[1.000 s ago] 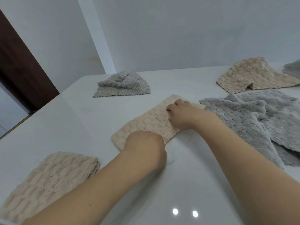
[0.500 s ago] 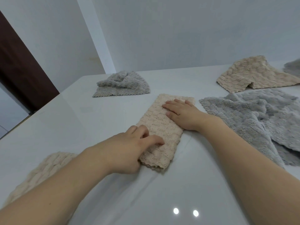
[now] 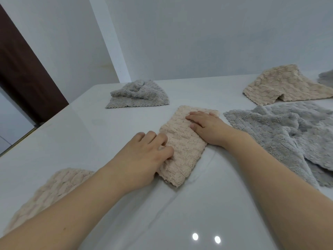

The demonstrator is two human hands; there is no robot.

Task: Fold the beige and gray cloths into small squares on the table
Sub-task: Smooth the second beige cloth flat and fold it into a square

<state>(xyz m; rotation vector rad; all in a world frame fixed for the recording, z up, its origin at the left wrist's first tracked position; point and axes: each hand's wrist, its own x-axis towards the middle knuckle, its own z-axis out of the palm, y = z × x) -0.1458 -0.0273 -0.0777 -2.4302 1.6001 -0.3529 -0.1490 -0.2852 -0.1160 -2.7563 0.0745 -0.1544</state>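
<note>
White table (image 3: 100, 134), grey wall behind. Beige cloth (image 3: 183, 147) lies mid-table, folded to a strip; right hand (image 3: 207, 129) flat on its far end, left hand (image 3: 142, 159) resting at its near edge with fingers relaxed. Grey cloth (image 3: 281, 134) just right of it.

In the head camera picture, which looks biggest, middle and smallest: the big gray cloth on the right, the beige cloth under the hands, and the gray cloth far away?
1. Big gray cloth, spread out and crumpled.
2. Beige cloth under the hands, a folded strip.
3. Far gray cloth. It sits farther from the camera, so it may really be near the beige one's size.
</note>
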